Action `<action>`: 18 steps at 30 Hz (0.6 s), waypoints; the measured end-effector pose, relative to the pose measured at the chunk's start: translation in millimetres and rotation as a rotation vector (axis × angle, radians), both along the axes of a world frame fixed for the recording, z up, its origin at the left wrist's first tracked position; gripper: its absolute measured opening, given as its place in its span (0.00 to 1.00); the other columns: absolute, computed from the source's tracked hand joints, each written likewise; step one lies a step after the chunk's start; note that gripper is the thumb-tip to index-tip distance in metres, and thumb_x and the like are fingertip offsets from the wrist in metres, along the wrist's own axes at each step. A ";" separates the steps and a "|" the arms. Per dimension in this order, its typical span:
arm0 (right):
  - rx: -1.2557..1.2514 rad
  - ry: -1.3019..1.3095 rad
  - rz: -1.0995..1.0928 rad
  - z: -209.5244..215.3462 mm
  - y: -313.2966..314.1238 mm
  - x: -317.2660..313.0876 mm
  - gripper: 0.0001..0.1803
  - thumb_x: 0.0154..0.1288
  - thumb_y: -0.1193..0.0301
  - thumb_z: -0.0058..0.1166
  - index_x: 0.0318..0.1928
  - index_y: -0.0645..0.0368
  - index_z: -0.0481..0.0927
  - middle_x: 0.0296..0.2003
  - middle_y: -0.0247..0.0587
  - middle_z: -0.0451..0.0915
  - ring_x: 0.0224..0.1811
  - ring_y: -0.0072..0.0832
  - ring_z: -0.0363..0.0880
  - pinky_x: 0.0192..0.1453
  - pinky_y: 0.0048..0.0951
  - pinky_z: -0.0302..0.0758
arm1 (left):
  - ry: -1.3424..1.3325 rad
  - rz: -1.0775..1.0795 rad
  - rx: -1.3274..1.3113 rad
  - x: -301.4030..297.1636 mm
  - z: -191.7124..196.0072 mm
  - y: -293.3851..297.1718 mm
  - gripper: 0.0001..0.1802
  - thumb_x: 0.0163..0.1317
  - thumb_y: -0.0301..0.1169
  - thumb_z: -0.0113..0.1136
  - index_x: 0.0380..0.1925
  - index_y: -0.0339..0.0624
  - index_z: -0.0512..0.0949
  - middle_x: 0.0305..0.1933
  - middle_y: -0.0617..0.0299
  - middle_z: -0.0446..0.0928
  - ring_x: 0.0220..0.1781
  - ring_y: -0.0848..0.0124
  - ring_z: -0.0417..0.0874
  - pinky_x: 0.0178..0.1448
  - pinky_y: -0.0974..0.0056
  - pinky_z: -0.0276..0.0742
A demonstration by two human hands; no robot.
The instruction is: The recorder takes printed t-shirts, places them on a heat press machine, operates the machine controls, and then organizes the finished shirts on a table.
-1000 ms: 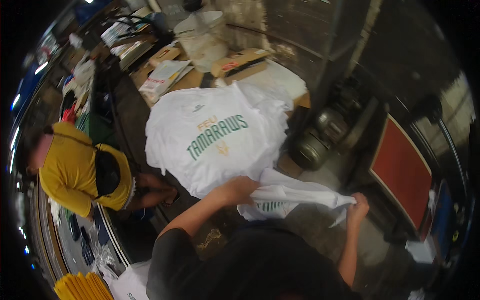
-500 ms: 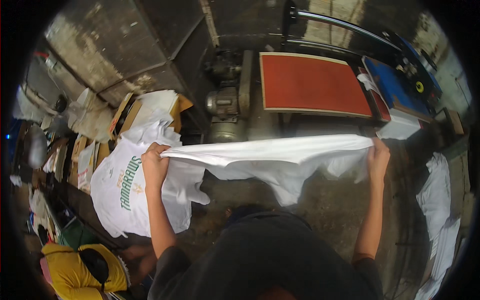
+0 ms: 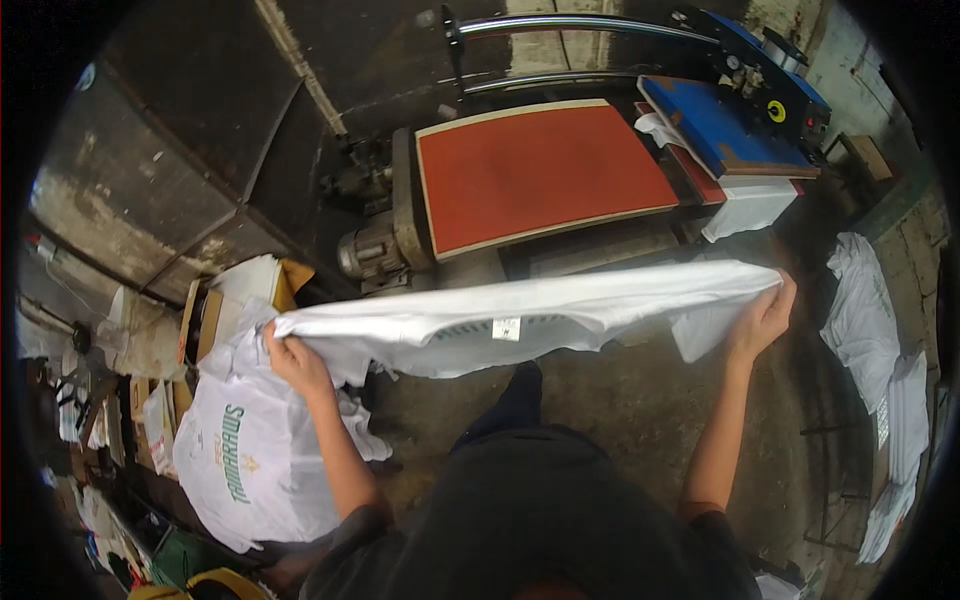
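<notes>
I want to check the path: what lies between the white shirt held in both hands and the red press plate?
In the head view, only grey machine frame lies between the white shirt and red press plate.

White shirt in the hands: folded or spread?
Spread. The shirt hangs stretched in the air between the left hand and right hand, each gripping one end, below the red platen.

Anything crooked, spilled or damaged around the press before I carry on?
One thing stands out: a white cloth under the blue upper press plate hangs crumpled over the edge. The white T-shirt is stretched between left hand and right hand, and the red rectangular press pad shows no visible damage.
</notes>
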State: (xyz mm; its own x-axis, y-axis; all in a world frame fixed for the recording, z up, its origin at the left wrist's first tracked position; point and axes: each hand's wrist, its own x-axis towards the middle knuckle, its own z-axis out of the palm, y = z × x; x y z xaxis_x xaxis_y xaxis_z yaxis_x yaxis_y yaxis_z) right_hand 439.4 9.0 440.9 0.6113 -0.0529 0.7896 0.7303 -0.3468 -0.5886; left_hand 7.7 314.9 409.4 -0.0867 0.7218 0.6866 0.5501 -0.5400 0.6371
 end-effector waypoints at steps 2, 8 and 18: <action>0.019 0.052 -0.042 2.6 0.7 13.7 0.09 0.65 0.77 0.37 0.39 0.65 0.72 0.30 0.40 0.74 0.31 0.25 0.72 0.38 0.23 0.69 | -0.037 0.044 0.188 13.6 -6.7 11.0 0.13 0.55 0.20 0.36 0.36 0.32 0.70 0.32 0.54 0.72 0.33 0.62 0.73 0.42 0.66 0.68; 0.047 -0.469 -0.137 53.1 15.4 85.3 0.11 0.53 0.76 0.53 0.38 0.68 0.73 0.33 0.40 0.74 0.35 0.27 0.72 0.42 0.24 0.68 | -0.142 -0.020 0.448 46.6 18.7 73.3 0.05 0.57 0.25 0.52 0.32 0.33 0.73 0.31 0.60 0.72 0.31 0.70 0.73 0.38 0.68 0.71; -0.822 -0.281 -0.226 92.0 306.2 326.3 0.12 0.61 0.72 0.42 0.45 0.58 0.72 0.35 0.46 0.76 0.42 0.44 0.73 0.45 0.42 0.68 | 0.374 0.047 0.090 262.8 50.0 280.1 0.17 0.62 0.41 0.50 0.25 0.38 0.75 0.26 0.46 0.74 0.27 0.49 0.76 0.31 0.54 0.71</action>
